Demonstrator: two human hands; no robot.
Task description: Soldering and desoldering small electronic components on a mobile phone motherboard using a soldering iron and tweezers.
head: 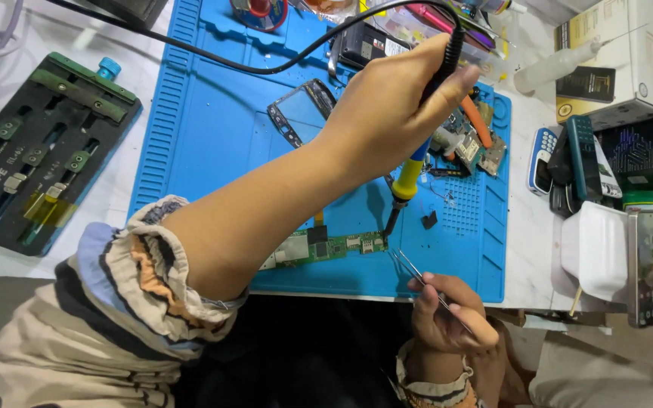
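circuit board (326, 245) partly behind forearm, iron's tip blurred

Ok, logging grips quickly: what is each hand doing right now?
Left hand: closed around the soldering iron.
Right hand: closed, pinching the tweezers.

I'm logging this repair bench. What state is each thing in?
left hand: gripping soldering iron, tip down at circuit board
right hand: pinching tweezers, tips near the board
circuit board: bare, flat on blue mat
phone frame: stripped, on mat
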